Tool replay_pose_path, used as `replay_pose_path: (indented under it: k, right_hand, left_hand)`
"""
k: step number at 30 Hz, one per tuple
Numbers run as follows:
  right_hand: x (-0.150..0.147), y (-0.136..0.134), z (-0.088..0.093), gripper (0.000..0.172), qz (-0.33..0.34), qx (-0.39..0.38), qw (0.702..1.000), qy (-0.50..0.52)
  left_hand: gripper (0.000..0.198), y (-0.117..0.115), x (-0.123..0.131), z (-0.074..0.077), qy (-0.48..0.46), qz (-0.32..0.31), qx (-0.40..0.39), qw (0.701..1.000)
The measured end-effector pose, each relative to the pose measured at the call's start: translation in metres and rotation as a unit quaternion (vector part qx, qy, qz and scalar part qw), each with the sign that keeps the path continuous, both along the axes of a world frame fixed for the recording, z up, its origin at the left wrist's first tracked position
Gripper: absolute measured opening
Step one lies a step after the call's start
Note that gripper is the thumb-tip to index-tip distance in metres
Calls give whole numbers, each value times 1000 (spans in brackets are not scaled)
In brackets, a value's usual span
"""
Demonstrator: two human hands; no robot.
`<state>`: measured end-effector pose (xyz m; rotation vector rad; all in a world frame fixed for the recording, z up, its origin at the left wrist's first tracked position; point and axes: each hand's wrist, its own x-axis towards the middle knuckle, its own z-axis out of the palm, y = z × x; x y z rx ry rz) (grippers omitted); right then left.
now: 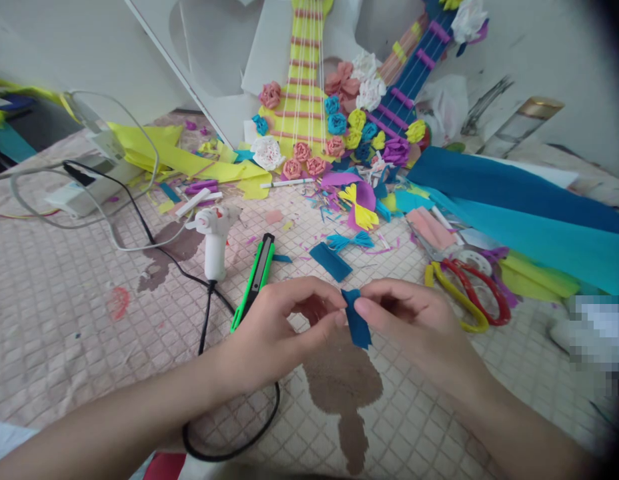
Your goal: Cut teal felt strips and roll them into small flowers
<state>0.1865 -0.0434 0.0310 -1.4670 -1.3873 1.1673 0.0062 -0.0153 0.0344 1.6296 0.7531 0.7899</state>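
Between my two hands is a small strip of dark blue crepe paper (358,327), pinched near its top end. My left hand (294,327) closes thumb and fingertips on its left edge. From the other side, my right hand (404,313) grips it with thumb and forefinger. Just beyond lies a flat dark blue paper piece (330,261), beside a lighter blue paper bow (350,241). A green utility knife (259,273) lies next to my left hand. Scissors with red and yellow handles (477,290) rest to the right of my right hand.
A white hot glue gun (215,243) stands at the left, its black cord (277,407) looping toward me. Behind are a yellow paper guitar (302,107) and a blue one (407,93), both with paper flowers. Blue crepe sheets (529,207) lie at right, a power strip (79,190) at left.
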Motion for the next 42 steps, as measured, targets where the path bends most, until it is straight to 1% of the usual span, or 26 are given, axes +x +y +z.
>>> replay_pose_path:
  k: [7,11,15,23,26,29,36,39,42]
  right_hand:
    - [-1,-2,-2,12,33,15,999,19]
    - [-1,-2,-2,16,51,22,998,19]
    - [-2,0,0,19,49,22,998,14]
    - [-2,-1,-2,20,50,26,998,-1]
    - [-2,-2,-1,18,46,19,999,0]
    - [-3,-1,1,18,44,-8,999,-9]
    - [-2,5,-2,16,68,-37,997,-23]
    - [-1,8,-6,15,66,-40,996,-54]
    - [-1,10,-9,14,61,-55,993,-86]
  left_hand:
    - [10,-1,3,-6,-60,4,-121,991]
    - [11,0,4,-6,-85,12,-185,979]
    - [13,0,4,-4,-86,18,-206,975]
    - [19,-1,4,-4,-91,24,-214,972]
    - [21,0,4,-5,-69,34,-198,977]
    - [22,2,4,-6,-36,52,-172,983]
    - [13,4,4,-11,69,64,-96,991]
    - [12,4,3,-14,116,55,-28,991]
    - [17,4,2,-18,173,56,78,980]
